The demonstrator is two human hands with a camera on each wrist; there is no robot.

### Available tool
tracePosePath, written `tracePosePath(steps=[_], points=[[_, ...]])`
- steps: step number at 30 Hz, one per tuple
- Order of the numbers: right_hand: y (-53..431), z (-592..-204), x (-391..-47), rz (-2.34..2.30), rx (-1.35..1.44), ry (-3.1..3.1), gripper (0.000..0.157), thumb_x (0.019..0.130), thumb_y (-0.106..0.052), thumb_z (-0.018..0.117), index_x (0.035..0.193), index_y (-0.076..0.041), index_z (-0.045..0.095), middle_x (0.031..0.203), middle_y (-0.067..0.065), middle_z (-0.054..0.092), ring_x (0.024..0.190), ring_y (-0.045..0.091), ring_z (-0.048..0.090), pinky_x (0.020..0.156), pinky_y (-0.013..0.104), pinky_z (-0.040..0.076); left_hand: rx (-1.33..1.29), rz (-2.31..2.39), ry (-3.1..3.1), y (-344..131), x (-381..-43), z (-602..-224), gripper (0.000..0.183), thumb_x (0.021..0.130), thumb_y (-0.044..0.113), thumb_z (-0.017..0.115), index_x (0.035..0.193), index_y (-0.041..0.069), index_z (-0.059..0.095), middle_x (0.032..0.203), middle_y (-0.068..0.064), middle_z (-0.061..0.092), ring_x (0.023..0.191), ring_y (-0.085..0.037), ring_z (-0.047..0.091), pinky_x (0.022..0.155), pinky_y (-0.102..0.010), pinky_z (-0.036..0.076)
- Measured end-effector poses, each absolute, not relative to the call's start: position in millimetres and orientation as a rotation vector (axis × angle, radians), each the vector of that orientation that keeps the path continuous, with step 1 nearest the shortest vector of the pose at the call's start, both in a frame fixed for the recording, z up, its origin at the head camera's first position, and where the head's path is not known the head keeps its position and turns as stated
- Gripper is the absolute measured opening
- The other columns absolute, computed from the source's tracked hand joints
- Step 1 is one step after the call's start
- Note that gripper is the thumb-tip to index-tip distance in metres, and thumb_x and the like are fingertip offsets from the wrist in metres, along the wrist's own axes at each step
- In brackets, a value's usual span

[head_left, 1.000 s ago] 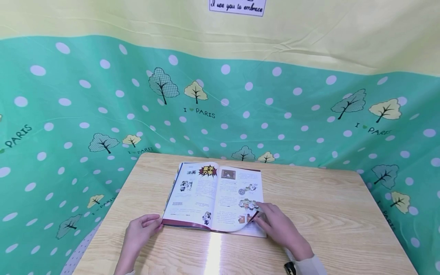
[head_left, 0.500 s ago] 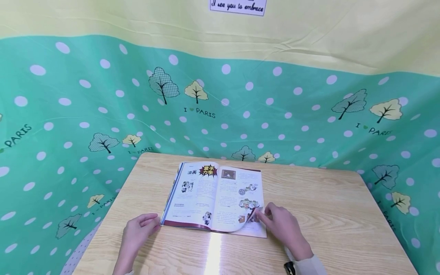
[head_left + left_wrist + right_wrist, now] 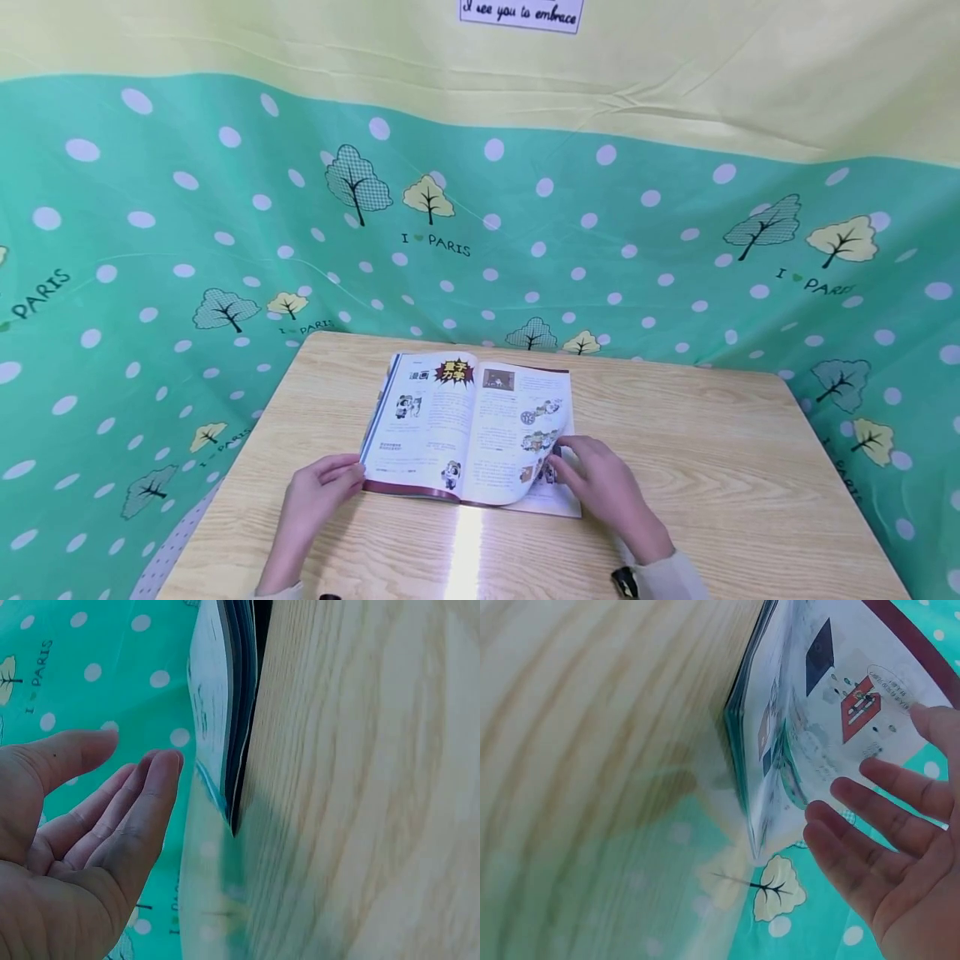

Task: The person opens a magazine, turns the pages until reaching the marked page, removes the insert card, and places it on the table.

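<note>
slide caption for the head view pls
Open magazine on a wooden table, right hand at its curled page, left hand by its left side.

1. The left forearm is slanting forward and inward
2. The left hand is showing its palm in the left wrist view, the left thumb standing apart from the lightly bent, closely bunched left fingers
3. The right forearm is slanting forward and leftward
4. The right hand is pointing forward and left, the right thumb standing apart from the right fingers, which are bending only slightly
5. Both hands are lying well apart from each other, neither one balling into a fist
</note>
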State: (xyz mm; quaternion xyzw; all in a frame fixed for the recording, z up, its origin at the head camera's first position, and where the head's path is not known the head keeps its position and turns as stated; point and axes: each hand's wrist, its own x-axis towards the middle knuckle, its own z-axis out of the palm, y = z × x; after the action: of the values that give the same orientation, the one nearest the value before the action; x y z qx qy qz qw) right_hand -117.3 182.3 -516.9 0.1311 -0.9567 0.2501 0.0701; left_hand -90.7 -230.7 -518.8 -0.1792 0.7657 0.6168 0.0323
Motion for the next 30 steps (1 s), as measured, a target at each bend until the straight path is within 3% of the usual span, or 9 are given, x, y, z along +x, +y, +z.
tracePosePath(steps=[10, 21, 30], points=[[169.7, -516.5, -120.2, 0.713, 0.591, -2.865, 0.053, 0.098, -0.035, 0.066, 0.147, -0.02, 0.052, 0.142, 0.011, 0.055, 0.128, 0.031, 0.052, 0.101, 0.052, 0.052, -0.425, 2.001, 2.302, -199.6, -102.6, -513.8, 0.035, 0.088, 0.008, 0.076, 0.117, -0.009, 0.067, 0.103, -0.023, 0.071, 0.091, -0.031, 0.072, 0.078, -0.031, 0.063], [154.9, -516.8, -123.5, 0.758, 0.662, -2.965, 0.066, 0.096, -0.039, 0.068, 0.155, -0.027, 0.04, 0.152, 0.012, 0.044, 0.13, 0.031, 0.05, 0.103, 0.052, 0.05, -0.25, 2.083, 2.206, -167.6, -111.6, -512.2, 0.028, 0.088, 0.004, 0.075, 0.112, -0.01, 0.068, 0.098, -0.022, 0.072, 0.087, -0.033, 0.073, 0.076, -0.033, 0.064], [142.7, -517.8, -124.1, 0.716, 0.718, -3.024, 0.072, 0.095, -0.041, 0.069, 0.157, -0.031, 0.033, 0.158, 0.01, 0.036, 0.137, 0.032, 0.042, 0.107, 0.05, 0.048, -0.09, 2.166, 2.05, -140.6, -113.3, -512.2, 0.036, 0.09, 0.006, 0.074, 0.117, -0.015, 0.063, 0.106, -0.03, 0.068, 0.093, -0.041, 0.07, 0.081, -0.036, 0.063]])
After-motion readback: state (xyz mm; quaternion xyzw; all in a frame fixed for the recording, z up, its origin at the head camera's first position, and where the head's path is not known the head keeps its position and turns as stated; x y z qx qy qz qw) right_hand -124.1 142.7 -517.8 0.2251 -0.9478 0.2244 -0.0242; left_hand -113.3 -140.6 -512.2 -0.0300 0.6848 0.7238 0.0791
